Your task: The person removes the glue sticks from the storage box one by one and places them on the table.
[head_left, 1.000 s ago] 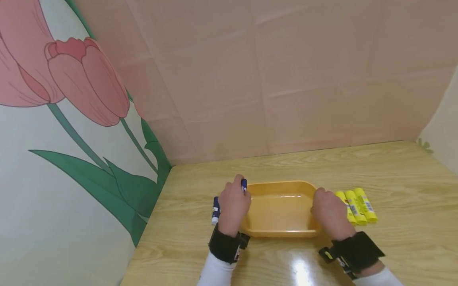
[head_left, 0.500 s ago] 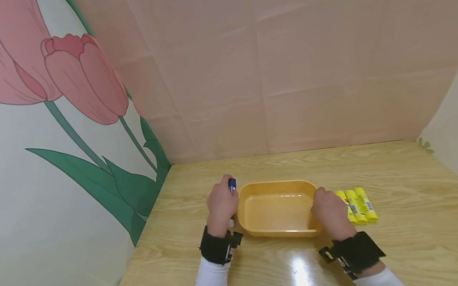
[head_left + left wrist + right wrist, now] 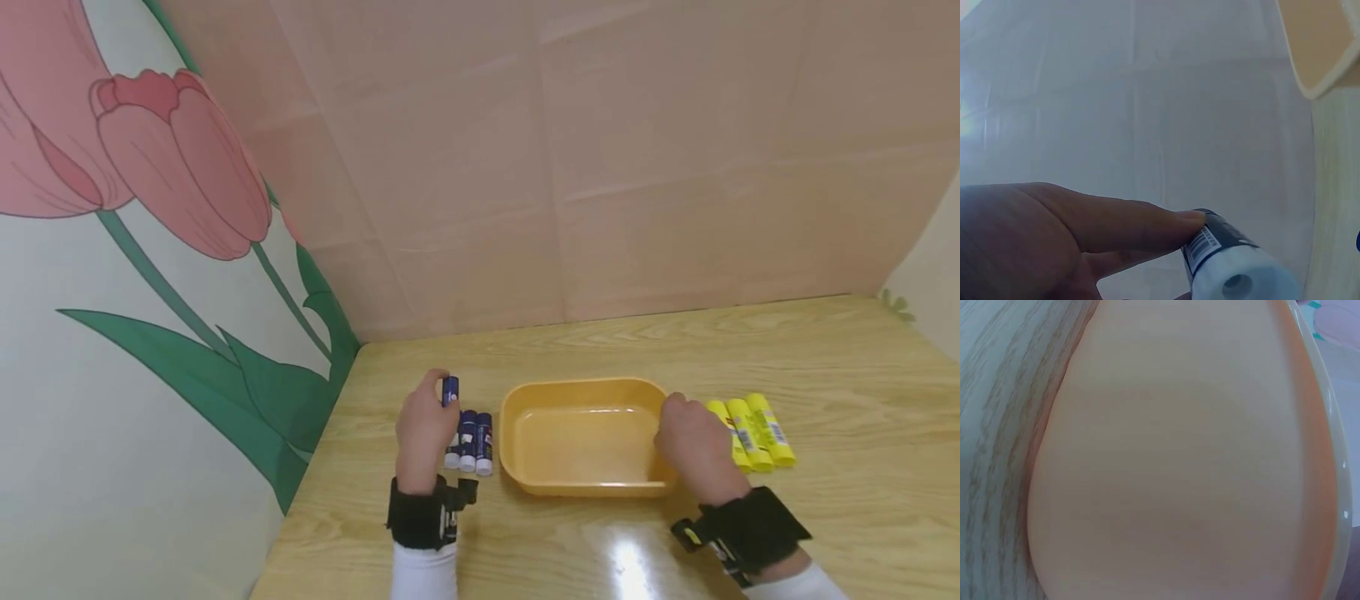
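My left hand (image 3: 425, 429) pinches a dark blue glue stick (image 3: 450, 390) between thumb and fingers, left of the yellow-orange plastic tray (image 3: 585, 490). In the left wrist view the white bottom end of this glue stick (image 3: 1260, 278) points toward the camera, with the thumb along its label. Three more blue glue sticks (image 3: 468, 440) with white ends lie side by side on the table, just right of that hand and partly covered by it. My right hand (image 3: 693, 446) grips the tray's right rim. The right wrist view is filled by the tray's inside (image 3: 1172, 456), with no fingers clearly showing.
Three yellow glue sticks (image 3: 753, 433) lie in a row right of my right hand, one partly hidden behind it. The wood-grain table (image 3: 570, 550) meets a pinkish-brown covered wall (image 3: 600, 208) at the back. A tulip-painted wall (image 3: 187, 350) bounds the left side.
My left hand has moved left, away from the tray, still holding the blue glue stick, and uncovers the row of blue glue sticks. My right hand stays on the tray's rim.
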`<state>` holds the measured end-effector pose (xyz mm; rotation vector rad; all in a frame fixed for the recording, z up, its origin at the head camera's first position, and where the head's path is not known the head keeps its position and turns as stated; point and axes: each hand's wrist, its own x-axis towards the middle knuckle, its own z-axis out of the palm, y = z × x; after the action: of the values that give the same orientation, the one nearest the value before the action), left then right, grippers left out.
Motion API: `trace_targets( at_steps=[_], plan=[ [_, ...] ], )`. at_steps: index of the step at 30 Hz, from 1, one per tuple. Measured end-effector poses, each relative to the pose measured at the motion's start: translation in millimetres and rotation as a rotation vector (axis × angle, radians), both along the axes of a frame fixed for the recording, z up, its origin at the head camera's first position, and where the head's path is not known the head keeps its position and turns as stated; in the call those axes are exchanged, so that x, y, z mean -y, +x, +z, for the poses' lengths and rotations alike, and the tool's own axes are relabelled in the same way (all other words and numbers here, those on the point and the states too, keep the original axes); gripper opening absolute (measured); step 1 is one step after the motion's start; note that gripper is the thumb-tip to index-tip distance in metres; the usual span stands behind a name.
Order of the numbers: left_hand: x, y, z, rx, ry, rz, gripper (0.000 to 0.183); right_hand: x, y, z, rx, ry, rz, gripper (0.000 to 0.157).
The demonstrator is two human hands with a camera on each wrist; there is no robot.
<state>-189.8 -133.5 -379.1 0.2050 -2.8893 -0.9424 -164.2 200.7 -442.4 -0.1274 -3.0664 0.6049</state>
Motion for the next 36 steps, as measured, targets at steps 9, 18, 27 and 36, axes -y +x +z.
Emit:
trace_targets(
  at_steps=[9,18,27,36],
  plan=[
    [21.0,-9.6,-13.9,0.035,0.014,0.004,0.044,-0.8,0.2,-1.9,0.006,-0.003,-0.013,0.014],
    [32.0,-21.5,-37.1,0.125,0.032,0.032,0.045,-0.6,-1.3,-2.4,0.024,-0.001,-0.008,0.014],
    [43.6,-30.5,-63.2,0.203,0.105,0.054,0.043,0.5,-1.4,-1.8,0.028,0.001,-0.004,0.015],
    [43.4,-34.6,-75.7,0.236,0.175,0.042,0.045,-0.1,-0.7,-2.1,0.022,-0.008,0.001,0.015]
  ],
)
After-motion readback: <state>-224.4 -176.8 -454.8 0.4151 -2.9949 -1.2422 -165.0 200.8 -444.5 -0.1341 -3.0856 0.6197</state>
